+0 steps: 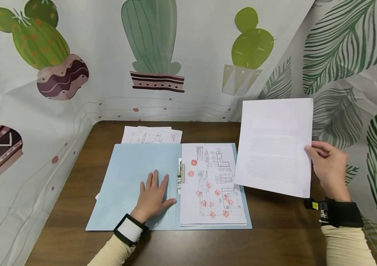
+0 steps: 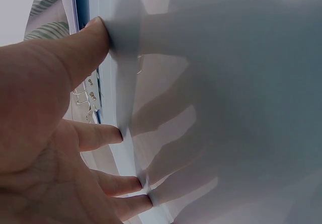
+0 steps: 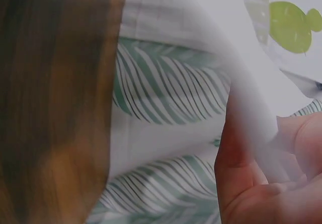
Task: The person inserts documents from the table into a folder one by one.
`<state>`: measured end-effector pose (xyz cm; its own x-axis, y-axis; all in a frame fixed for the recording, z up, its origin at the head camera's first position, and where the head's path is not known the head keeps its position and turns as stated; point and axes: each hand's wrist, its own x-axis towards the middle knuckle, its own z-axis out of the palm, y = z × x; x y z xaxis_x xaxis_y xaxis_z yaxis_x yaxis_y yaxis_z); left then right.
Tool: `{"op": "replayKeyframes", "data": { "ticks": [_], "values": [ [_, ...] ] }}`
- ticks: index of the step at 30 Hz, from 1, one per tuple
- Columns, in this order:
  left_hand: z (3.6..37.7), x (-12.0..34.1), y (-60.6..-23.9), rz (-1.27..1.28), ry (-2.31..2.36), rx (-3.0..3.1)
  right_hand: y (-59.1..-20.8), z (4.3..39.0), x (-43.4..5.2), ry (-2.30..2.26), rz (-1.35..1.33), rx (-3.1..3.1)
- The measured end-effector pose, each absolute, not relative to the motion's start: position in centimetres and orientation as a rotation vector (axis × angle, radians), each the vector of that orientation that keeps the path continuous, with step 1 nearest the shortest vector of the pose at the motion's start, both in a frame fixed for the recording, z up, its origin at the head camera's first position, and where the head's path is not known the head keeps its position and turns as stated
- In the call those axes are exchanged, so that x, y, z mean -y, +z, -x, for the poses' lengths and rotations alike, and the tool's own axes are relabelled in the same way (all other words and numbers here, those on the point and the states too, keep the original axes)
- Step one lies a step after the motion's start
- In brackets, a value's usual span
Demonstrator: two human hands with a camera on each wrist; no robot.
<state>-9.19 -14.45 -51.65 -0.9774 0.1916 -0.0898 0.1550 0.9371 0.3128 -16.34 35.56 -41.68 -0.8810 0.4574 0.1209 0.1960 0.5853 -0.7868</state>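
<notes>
While the left hand (image 1: 153, 197) pressed flat on the open light-blue paper folder (image 1: 132, 177) on the tabletop, the right hand (image 1: 329, 168) pinched a white printed sheet (image 1: 274, 146) aloft by one edge; it might well have creased or slipped.

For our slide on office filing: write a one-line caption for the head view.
Left hand flat on an open blue folder; right hand holds up a printed sheet.

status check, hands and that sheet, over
Left hand flat on open blue folder. Right hand pinches white sheet, lifted clear of table. Nothing in the way.
</notes>
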Motion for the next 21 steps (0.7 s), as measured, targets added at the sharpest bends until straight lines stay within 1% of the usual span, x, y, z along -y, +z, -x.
{"op": "replayKeyframes", "data": {
  "ticks": [21],
  "values": [
    [9.4,14.6,-51.9,-0.265,0.455,-2.974,-45.9,16.5,-29.8,1.386,0.267,2.677]
  ]
}}
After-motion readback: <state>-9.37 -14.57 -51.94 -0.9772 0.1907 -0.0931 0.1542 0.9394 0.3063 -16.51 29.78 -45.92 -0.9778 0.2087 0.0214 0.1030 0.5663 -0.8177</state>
